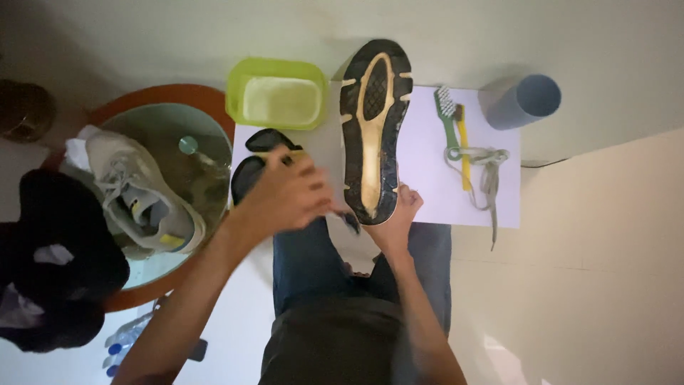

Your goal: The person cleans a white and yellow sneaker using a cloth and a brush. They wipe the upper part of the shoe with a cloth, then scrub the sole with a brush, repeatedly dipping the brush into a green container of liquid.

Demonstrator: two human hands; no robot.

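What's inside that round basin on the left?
The basin holds a pale sneaker with yellow touches, resting on its rim, and murky water with a small round object. Whatever lies under the sneaker is hidden.

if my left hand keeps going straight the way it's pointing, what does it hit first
Probably the upturned shoe sole: the left hand points right, fingers close beside its heel end. Motion blur hides whether they already touch.

A dim, pale tiled floor (605, 235) spreads beyond the fingers, with a white rectangular sheet (427, 178) lying beneath them.
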